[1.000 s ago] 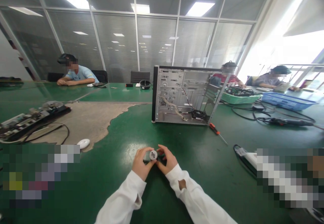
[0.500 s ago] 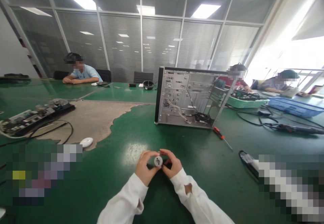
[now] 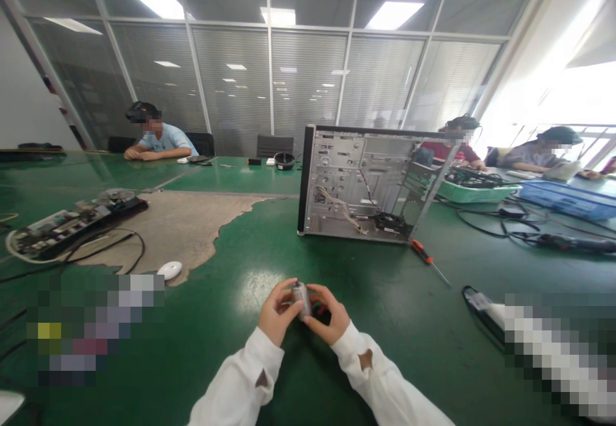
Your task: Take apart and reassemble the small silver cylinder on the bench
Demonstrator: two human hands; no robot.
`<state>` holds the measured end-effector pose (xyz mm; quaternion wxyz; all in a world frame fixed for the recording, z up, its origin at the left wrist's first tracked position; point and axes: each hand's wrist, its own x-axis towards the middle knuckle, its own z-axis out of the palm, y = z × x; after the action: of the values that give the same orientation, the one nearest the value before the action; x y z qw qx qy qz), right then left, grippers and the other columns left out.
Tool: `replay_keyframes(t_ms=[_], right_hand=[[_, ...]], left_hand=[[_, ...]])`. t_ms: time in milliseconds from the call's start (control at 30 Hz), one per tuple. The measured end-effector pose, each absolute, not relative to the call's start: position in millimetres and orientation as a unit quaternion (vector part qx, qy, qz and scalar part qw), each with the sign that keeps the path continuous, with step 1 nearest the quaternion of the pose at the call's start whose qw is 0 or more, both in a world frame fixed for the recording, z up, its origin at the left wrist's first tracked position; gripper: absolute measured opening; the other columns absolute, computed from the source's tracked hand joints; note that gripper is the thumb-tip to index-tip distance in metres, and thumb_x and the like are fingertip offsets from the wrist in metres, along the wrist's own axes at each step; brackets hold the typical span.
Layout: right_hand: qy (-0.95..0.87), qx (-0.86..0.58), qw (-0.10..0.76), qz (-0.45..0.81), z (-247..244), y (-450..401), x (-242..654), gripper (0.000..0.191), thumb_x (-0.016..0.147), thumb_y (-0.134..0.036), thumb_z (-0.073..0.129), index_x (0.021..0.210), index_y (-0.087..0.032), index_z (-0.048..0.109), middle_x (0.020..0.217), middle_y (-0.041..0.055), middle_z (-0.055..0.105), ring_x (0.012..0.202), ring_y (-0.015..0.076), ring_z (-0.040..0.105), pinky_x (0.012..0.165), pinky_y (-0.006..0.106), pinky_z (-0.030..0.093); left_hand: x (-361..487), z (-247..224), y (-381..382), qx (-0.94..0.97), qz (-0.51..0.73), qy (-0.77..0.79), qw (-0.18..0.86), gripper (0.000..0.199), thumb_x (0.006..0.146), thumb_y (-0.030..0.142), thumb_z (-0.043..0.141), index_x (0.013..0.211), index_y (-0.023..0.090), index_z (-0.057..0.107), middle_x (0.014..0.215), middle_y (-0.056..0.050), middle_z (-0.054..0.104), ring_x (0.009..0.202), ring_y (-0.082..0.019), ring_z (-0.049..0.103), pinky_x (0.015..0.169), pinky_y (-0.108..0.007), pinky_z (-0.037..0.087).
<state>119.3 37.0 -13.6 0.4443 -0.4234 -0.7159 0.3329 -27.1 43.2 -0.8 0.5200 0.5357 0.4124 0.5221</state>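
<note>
Between both hands is a small silver motor, cylindrical, with a dark stub at its upper end. It is tilted, its side facing me. My left hand grips it from the left with thumb and fingers. From the other side, my right hand closes on it with thumb and fingertips. Something dark and red shows in the right palm, too small to make out. The hands are just above the green table. Beyond them stands an open computer case, with loose wires and a black fan inside.
An orange-handled screwdriver lies near the case. Right are a green basket, a blue basket and black cables. Left are a circuit assembly, a white oval object and a bare patch. Several people sit around the table.
The motor has been turned in the hands: its round end faced me before, and now its side shows with the stub upward. The view has shifted slightly.
</note>
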Motion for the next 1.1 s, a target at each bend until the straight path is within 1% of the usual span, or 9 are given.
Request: replay_keyframes(t_ms=[200,367,500,567,667,733,800,967,1100], right_hand=[[-0.713,-0.384,0.462,0.361,-17,36,119,0.064,0.057,-0.018,0.06,0.115,-0.022,0.032,0.091,0.0038,0.056,0.077,0.0147,0.053,0.057,0.023,0.042],[-0.705,-0.358,0.475,0.386,-19,37,117,0.064,0.057,-0.015,0.059,0.115,-0.023,0.032,0.088,0.0031,0.055,0.076,0.0145,0.052,0.055,0.023,0.041],[-0.679,-0.342,0.512,0.399,-24,39,115,0.062,0.057,-0.015,0.059,0.114,-0.023,0.034,0.085,0.0026,0.053,0.074,0.0142,0.051,0.053,0.022,0.04],[-0.662,-0.339,0.528,0.41,-27,41,115,0.062,0.056,-0.018,0.06,0.114,-0.023,0.036,0.09,0.0041,0.051,0.074,0.0137,0.051,0.052,0.021,0.04],[-0.634,-0.336,0.536,0.445,-29,43,116,0.065,0.056,-0.022,0.063,0.115,-0.024,0.036,0.106,0.0074,0.046,0.074,0.013,0.05,0.052,0.022,0.041],[-0.625,-0.321,0.528,0.477,-28,45,118,0.066,0.055,-0.024,0.065,0.115,-0.026,0.037,0.115,0.0083,0.042,0.079,0.0138,0.049,0.053,0.022,0.041],[-0.62,-0.302,0.524,0.5,-27,46,119,0.065,0.054,-0.025,0.067,0.113,-0.026,0.04,0.118,0.0079,0.041,0.084,0.0152,0.048,0.054,0.022,0.042],[-0.592,-0.296,0.533,0.528,-27,48,118,0.065,0.052,-0.031,0.069,0.112,-0.026,0.043,0.108,0.0072,0.05,0.088,0.0176,0.049,0.057,0.025,0.043],[-0.577,-0.308,0.53,0.539,-30,49,118,0.061,0.052,-0.034,0.069,0.108,-0.025,0.047,0.104,0.0063,0.052,0.088,0.0179,0.051,0.063,0.028,0.045]], left_hand=[[-29,-2,48,0.417,0.553,0.375,0.615,0.045,0.058,0.026,0.067,0.098,0.017,0.047,0.07,-0.002,0.062,0.065,-0.015,0.058,0.063,-0.026,0.043],[-29,-6,51,0.343,0.541,0.349,0.684,0.05,0.053,0.024,0.07,0.097,0.017,0.047,0.068,-0.002,0.061,0.063,-0.015,0.059,0.062,-0.028,0.044],[-29,-6,51,0.305,0.531,0.331,0.718,0.049,0.055,0.023,0.07,0.097,0.018,0.046,0.07,-0.002,0.061,0.064,-0.016,0.059,0.063,-0.028,0.045],[-29,-4,49,0.293,0.522,0.322,0.733,0.047,0.056,0.023,0.069,0.097,0.018,0.045,0.071,-0.003,0.061,0.065,-0.016,0.06,0.063,-0.028,0.045],[-28,-3,46,0.28,0.51,0.313,0.751,0.042,0.06,0.024,0.067,0.096,0.019,0.045,0.073,-0.003,0.062,0.066,-0.016,0.06,0.062,-0.026,0.044],[-26,-2,45,0.272,0.501,0.31,0.761,0.038,0.063,0.024,0.065,0.094,0.019,0.045,0.073,-0.004,0.062,0.065,-0.014,0.06,0.06,-0.024,0.044],[-25,-3,44,0.265,0.489,0.312,0.77,0.034,0.064,0.025,0.064,0.093,0.018,0.046,0.072,-0.004,0.062,0.063,-0.013,0.059,0.058,-0.022,0.043],[-24,-4,44,0.272,0.472,0.336,0.769,0.029,0.066,0.031,0.061,0.088,0.017,0.048,0.069,-0.003,0.06,0.061,-0.013,0.059,0.056,-0.022,0.042],[-23,-3,43,0.285,0.464,0.341,0.766,0.028,0.067,0.034,0.06,0.085,0.017,0.048,0.065,-0.002,0.059,0.058,-0.011,0.058,0.056,-0.021,0.042]])
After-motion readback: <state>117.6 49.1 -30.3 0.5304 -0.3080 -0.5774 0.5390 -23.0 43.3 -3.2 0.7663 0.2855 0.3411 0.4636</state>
